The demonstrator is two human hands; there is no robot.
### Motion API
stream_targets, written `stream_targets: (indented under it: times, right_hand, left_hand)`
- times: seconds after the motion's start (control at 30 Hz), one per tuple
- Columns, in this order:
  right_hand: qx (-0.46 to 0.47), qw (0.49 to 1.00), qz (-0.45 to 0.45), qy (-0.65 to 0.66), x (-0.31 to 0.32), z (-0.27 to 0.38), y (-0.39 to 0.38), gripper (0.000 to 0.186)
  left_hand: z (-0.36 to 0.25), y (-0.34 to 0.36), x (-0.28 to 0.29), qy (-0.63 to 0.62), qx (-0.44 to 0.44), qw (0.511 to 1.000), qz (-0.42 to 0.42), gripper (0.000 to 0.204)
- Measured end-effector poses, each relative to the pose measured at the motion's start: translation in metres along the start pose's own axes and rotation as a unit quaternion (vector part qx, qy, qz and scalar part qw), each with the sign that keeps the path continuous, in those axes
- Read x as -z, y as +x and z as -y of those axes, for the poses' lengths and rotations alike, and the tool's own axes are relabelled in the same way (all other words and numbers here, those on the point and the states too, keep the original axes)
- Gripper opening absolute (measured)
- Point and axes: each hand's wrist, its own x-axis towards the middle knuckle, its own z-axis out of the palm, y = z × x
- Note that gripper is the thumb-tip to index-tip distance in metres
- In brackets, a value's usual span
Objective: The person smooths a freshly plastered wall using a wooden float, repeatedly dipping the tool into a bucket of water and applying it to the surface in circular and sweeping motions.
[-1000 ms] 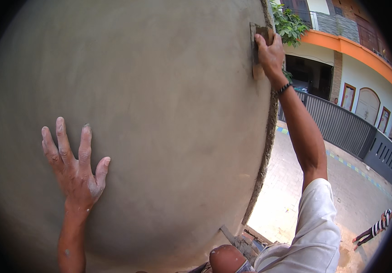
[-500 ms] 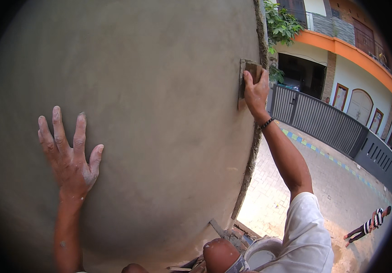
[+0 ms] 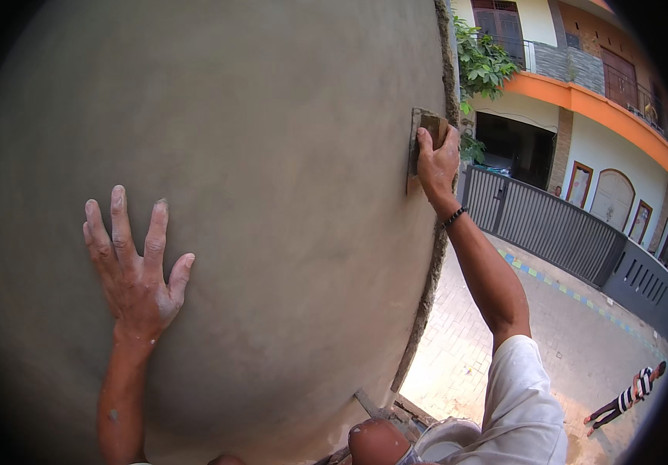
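A broad wall of smooth grey-brown plaster [image 3: 287, 194] fills most of the view. My left hand [image 3: 138, 271], dusted pale with plaster, is spread flat against it with the fingers apart. At the wall's right edge my right hand [image 3: 438, 163] grips a plastering float [image 3: 415, 151], a flat rectangular plate held upright along the plaster. Its handle is mostly hidden behind my fingers. The rough, uneven wall edge [image 3: 431, 287] runs down just beside the float.
Below me stands a bucket [image 3: 444, 443] with pale contents, partly hidden by my knee and sleeve. A paved lane [image 3: 535, 325] lies to the right, where a person in a striped top [image 3: 635, 391] stands. Beyond are a grey gate [image 3: 543, 205] and a house with an orange band [image 3: 574, 93].
The whole view has shifted slightly, so both hands appear a little lower and the left one further right. My grip on the float and the spread of my left hand look the same.
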Motion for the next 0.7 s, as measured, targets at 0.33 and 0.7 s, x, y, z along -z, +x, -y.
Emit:
stream_targets:
  times: [0.33,0.7]
  right_hand:
    - [0.118,0.976,-0.012,-0.182,-0.026,0.122,0.267,0.065]
    - [0.192,0.970,-0.012,-0.145,-0.030,0.138,0.251,0.061]
  left_hand:
    - [-0.006,0.005,0.001,-0.034,0.017,0.999,-0.010,0.064]
    - [-0.009,0.005,0.002,-0.073,0.018,0.997,-0.031,0.059]
